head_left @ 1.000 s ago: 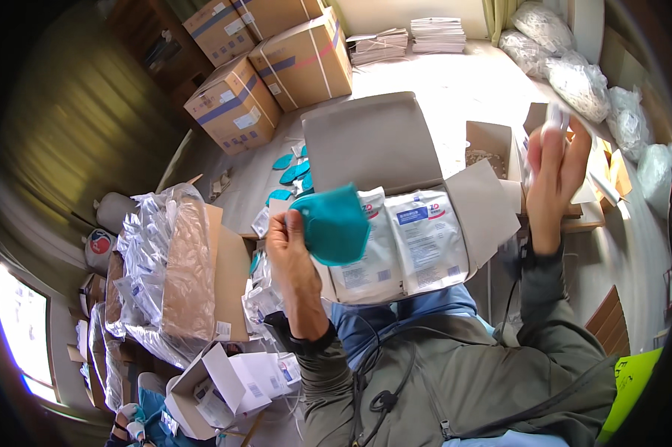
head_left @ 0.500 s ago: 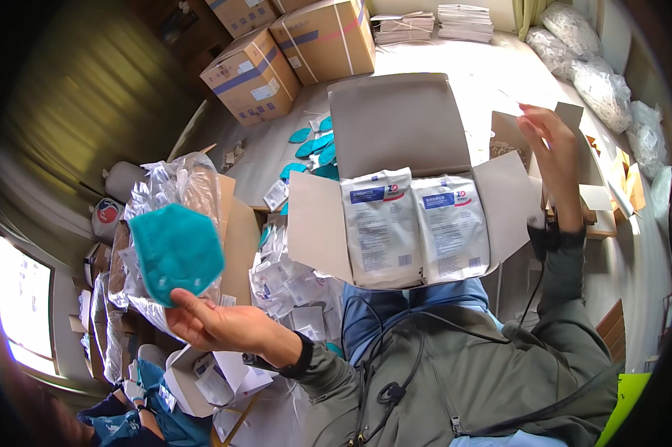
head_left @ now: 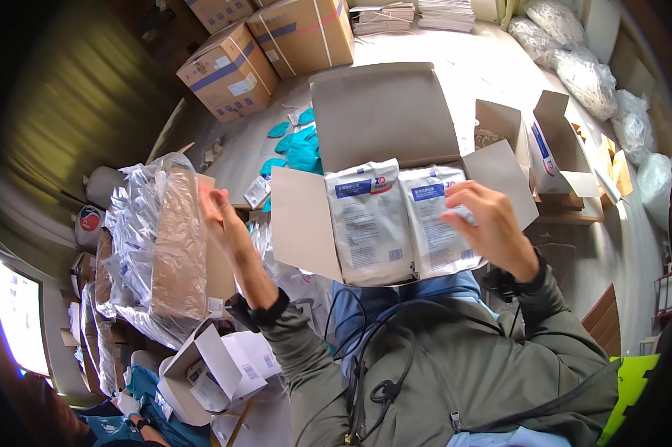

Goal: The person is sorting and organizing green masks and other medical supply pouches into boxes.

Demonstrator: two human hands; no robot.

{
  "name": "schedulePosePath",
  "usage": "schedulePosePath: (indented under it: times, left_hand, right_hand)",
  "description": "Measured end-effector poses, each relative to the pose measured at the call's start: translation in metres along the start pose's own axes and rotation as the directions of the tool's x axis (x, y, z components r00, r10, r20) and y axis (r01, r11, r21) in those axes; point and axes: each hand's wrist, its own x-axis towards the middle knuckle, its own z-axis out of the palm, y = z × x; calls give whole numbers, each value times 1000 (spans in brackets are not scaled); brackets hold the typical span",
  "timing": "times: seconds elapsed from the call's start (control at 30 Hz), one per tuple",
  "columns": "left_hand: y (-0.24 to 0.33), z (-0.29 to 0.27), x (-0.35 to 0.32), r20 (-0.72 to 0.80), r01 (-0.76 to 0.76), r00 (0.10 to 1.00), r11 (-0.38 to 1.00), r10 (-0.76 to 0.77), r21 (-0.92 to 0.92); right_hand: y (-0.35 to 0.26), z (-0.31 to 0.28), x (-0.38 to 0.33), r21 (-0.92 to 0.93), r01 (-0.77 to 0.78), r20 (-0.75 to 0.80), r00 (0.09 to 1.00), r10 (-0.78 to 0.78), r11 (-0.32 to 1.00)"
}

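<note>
Nearest: an open box [head_left: 373,112] is seen above the blue trousers [head_left: 448,288], apparently borne on the knees; two white pouches [head_left: 373,231] are set side by side in it. Should the legs be shifted, the box could be tipped and the pouches spilled over its near edge; the right flap [head_left: 501,170] could also be knocked by a wrist. Right hand [head_left: 494,223]: poised over the right-hand pouch [head_left: 435,249], fingers curled to a narrow gap; whether a small pale scrap there is gripped cannot be told. Left hand [head_left: 228,223]: raised by the plastic-lined carton [head_left: 179,253], fingers loosely spread, nothing held. Beyond: teal masks [head_left: 302,153] strewn; strapped cartons [head_left: 302,37] stacked farthest.
</note>
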Motion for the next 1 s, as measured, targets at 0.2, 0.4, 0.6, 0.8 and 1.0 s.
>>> schedulePosePath:
  times: [0.2, 0.4, 0.6, 0.8, 1.0]
  left_hand:
    - [64, 13, -92, -51, -141, 989, 990, 142, 17]
    - [55, 47, -142, 351, 175, 928, 977, -124, -119]
    - [43, 87, -167, 668, 578, 687, 772, -285, -265]
    - [45, 79, -159, 561, 339, 801, 930, -208, -140]
    - [106, 71, -153, 610, -205, 780, 978, 136, 44]
  right_hand:
    - [-7, 67, -16, -366, 11, 42, 999, 5, 931]
    - [-11, 62, -21, -102, -126, -97, 989, 116, 987]
    - [-35, 48, -32, -137, 121, -248, 957, -152, 983]
    - [-37, 13, -21, -96, 245, -267, 927, -263, 965]
    - [-53, -46, 10, -287, 275, -365, 854, -370, 918]
